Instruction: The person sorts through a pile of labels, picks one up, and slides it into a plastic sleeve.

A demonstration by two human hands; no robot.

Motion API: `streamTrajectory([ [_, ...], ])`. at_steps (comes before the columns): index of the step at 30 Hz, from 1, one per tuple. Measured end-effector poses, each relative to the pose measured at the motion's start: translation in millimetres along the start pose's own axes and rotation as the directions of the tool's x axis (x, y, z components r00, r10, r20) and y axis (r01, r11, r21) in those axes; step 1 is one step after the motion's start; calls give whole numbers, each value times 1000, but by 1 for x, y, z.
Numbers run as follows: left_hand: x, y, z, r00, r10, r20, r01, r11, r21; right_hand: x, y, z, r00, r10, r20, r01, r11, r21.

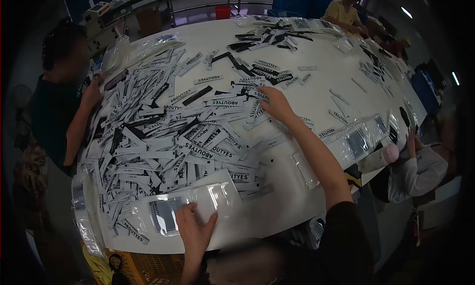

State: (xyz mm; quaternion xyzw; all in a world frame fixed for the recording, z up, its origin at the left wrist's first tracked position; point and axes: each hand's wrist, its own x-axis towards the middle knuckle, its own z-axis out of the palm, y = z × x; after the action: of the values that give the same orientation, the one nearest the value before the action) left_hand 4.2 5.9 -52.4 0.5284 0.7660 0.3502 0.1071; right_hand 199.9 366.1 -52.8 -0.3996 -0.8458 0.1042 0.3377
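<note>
My left hand [196, 230] lies with thumb and fingers apart on a clear plastic bag [217, 198] near the table's front edge. A dark grey panel [170, 216] shows through that bag. My right hand [275, 104] reaches farther over the table, its fingers bent around the end of a white ABOUTYES strip [250, 87]. Around those fingertips lie more white and black printed strips. To the left, a large heap of ABOUTYES strips [158, 156] spreads behind the plastic bag.
A person in a dark top [59, 97] works at the left edge. Another in yellow [341, 13] sits at the far side, and one in a light top [418, 171] is at the right. Packed clear bags [358, 139] lie along the right edge. Below the table is a yellow crate [158, 270].
</note>
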Motion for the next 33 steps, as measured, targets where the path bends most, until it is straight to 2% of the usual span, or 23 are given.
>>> streamTrajectory([
  [1, 0, -1, -1, 1000, -15, 7, 16, 999, -38, 8, 18, 24, 1000, -12, 1, 12, 1000, 2],
  [3, 3, 1, -6, 998, -55, 39, 58, 996, -69, 24, 32, 54, 998, 32, 45, -23, 982, -186],
  [4, 4, 2, -9, 992, -90, 85, 98, 990, -99, 29, 34, 59, 998, 21, 51, -12, 984, -180],
  [6, 5, -1, -11, 993, -75, 88, 84, 991, -102, 31, 34, 63, 991, 110, 71, -93, 975, -204],
  [7, 5, -3, -11, 994, -49, 97, 59, 992, -107, 29, 32, 62, 997, 12, -78, -23, 990, -141],
  [9, 5, -5, -12, 994, -39, 101, 51, 992, -117, 33, 18, 41, 967, 125, -224, -118, 992, 47],
  [10, 5, -5, -12, 995, -20, 98, 33, 992, -123, 28, -12, 15, 949, 265, -168, -202, 926, 319],
  [12, 6, -8, -15, 990, -55, 128, 75, 985, -156, 4, -56, -14, 895, 324, -308, -106, 824, 557],
  [14, 8, -1, -21, 983, -108, 146, 136, 972, -193, -48, -108, -46, 882, 422, -209, -141, 660, 738],
  [16, 2, -5, -12, 999, -6, 50, 11, 995, -99, -113, -116, -51, 919, 313, -238, -41, 678, 734],
  [17, 3, -1, -13, 997, 68, 28, -67, 997, -35, -145, -116, -45, 898, 373, -232, -99, 686, 721],
  [19, 2, -4, -13, 997, 49, 53, -46, 998, -52, -196, -110, -29, 854, 521, 0, -385, 631, 674],
  [21, 4, -7, -14, 996, 59, 68, -51, 992, -114, -223, -121, -25, 846, 508, -164, -214, 604, 768],
  [22, 6, -7, -15, 995, 7, 103, 14, 980, -197, -223, -128, -32, 836, 457, -306, 7, 547, 837],
  [23, 5, -8, -18, 988, -43, 149, 82, 959, -270, -228, -127, -35, 836, 463, -295, -6, 545, 838],
  [25, 3, -15, -16, 988, -36, 153, 79, 955, -287, -240, -124, -29, 830, 483, -280, -200, 725, 660],
  [26, 3, -17, -16, 983, -79, 163, 136, 916, -377, -251, -117, -16, 769, 609, -193, -322, 630, 707],
  [27, 4, -18, -15, 977, -124, 172, 191, 864, -466, -256, -113, -18, 770, 607, -198, -316, 632, 708],
  [28, 4, -21, -12, 978, -125, 165, 189, 865, -465, -259, -110, -24, 764, 634, -115, -444, 647, 620],
  [29, 3, -24, -11, 969, -179, 167, 244, 767, -593, -262, -108, -25, 743, 668, -35, -559, 649, 517],
  [30, 3, -26, -13, 957, -230, 176, 285, 648, -706, -264, -113, -25, 745, 666, -36, -554, 647, 524],
  [32, 5, -20, -23, 967, -198, 160, 254, 724, -641, -246, -158, -33, 696, 700, 160, -568, 400, 719],
  [33, 4, -13, -29, 973, -172, 154, 230, 785, -575, -240, -179, -30, 707, 678, 201, -541, 335, 771],
])
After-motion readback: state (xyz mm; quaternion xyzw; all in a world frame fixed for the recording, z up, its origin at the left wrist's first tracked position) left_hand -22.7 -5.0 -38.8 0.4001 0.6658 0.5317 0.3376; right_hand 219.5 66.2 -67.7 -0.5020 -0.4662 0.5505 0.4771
